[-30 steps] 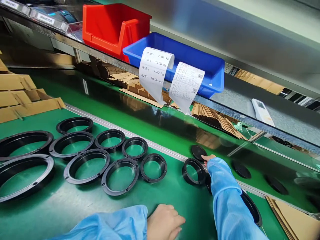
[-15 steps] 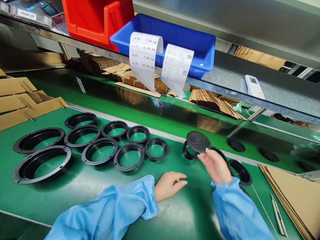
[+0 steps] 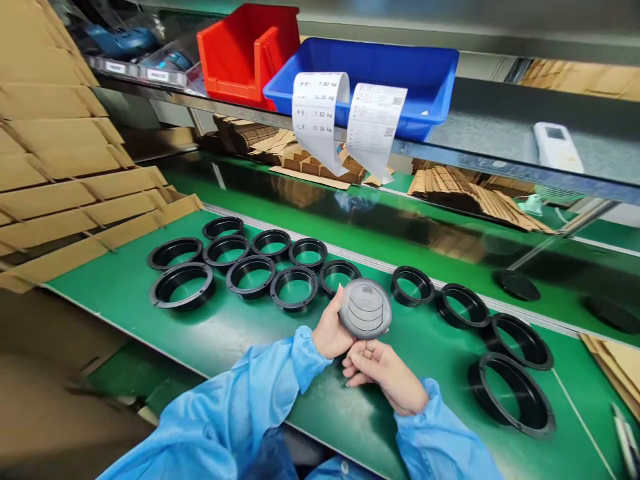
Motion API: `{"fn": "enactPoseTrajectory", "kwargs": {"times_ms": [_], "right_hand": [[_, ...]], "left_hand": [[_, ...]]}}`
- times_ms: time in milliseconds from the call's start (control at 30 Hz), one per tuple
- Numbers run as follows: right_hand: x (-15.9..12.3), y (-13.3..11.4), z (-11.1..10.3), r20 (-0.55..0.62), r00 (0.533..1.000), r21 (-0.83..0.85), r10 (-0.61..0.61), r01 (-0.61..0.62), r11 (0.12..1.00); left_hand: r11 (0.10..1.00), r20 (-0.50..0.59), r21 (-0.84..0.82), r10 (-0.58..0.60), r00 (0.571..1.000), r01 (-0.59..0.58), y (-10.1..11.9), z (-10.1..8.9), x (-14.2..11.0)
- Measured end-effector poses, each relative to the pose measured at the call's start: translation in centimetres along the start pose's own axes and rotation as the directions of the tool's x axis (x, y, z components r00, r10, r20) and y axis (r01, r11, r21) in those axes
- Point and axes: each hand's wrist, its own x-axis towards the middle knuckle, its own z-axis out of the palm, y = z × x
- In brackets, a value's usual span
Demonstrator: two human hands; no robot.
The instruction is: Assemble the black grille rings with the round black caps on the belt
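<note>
A round dark-grey air vent (image 3: pixel 367 309) with curved slats across its face is held up over the bench, its face tilted toward me. My left hand (image 3: pixel 334 328) grips it from the left side, the thumb at its edge and the fingers partly behind it. Just below, my right hand (image 3: pixel 383 370) has its fingers curled, and the tips pinch at the vent's lower rim. Black flanged rings stand behind and to either side; the nearest on the left is a ring (image 3: pixel 325 283) close to the vent, and another ring (image 3: pixel 395 293) lies just right of it.
Several more rings (image 3: pixel 183 305) sit on the green bench (image 3: pixel 240 343) at left, others (image 3: pixel 537 427) at right. Stacked cardboard dividers (image 3: pixel 100 233) rise at left. Above hangs a shelf with a red bin (image 3: pixel 225 87), a blue tray (image 3: pixel 370 53) and printed labels (image 3: pixel 320 120). A knife (image 3: pixel 625 440) lies at right.
My right hand has brought the disc from over the right-hand rings to the middle, its slatted face now visible. My left hand, open before, now grips it. The view has shifted left.
</note>
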Motion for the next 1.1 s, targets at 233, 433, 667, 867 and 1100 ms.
{"fn": "enactPoseTrajectory", "kwargs": {"times_ms": [233,433,667,867,1100], "right_hand": [[1.1,-0.3,-5.6,-0.290,0.765,-0.769,-0.575,0.171,0.616],[0.5,0.0,-6.0,-0.328,0.622,-0.726,-0.711,0.316,0.611],[0.0,-0.1,-5.3,-0.279,0.562,-0.719,-0.779,0.415,0.557],[1.0,1.2,-3.3,-0.289,0.677,-0.700,-0.677,0.334,0.632],[0.7,0.8,-2.5,-0.370,0.714,-0.586,-0.594,0.316,0.746]], "left_hand": [[0.991,0.019,-0.076,0.112,0.993,-0.111,0.6,-0.1,-0.7],[0.998,0.029,-0.037,0.054,0.998,-0.053,0.1,-0.1,-0.7],[0.999,0.008,-0.020,0.032,0.999,-0.032,-0.9,-0.5,-0.5],[0.999,-0.016,-0.029,0.012,1.000,-0.013,-1.7,0.0,-0.9],[0.999,0.009,-0.040,0.005,1.000,-0.005,-1.7,-0.3,-0.9]]}}
